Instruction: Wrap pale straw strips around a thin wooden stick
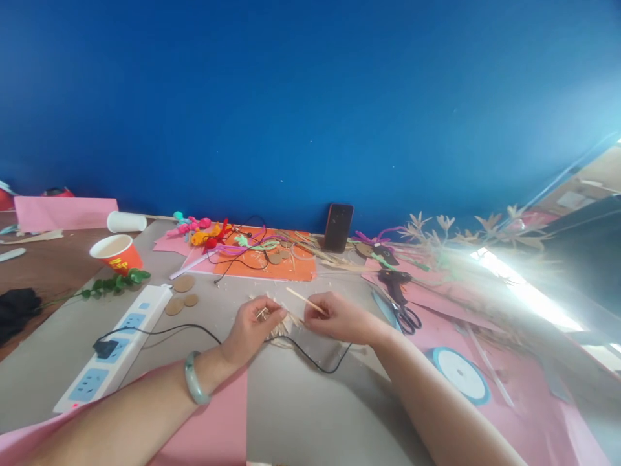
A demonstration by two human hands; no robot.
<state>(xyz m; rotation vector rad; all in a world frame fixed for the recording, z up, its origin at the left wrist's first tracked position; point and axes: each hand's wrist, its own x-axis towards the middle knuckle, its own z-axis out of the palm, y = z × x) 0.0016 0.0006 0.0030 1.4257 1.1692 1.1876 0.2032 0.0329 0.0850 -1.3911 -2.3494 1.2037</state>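
Observation:
My right hand [330,316] is closed around a thin pale wooden stick [301,298], whose free end points up and to the left. Just left of it, my left hand [255,327], with a green bangle on the wrist, pinches at short pale sticks [262,314]. More of these pale pieces [291,320] lie between and under the two hands on the grey table [291,414]. Which pieces the left fingers grip is partly hidden. A black cord [310,359] runs beneath the hands.
On the left are a white power strip [123,346], cardboard discs [183,283] and a red paper cup [119,252]. A phone [338,228] leans against the blue wall. To the right lie a glue gun [395,285], scissors [406,318], a ribbon spool [460,374] and dried stems [446,230].

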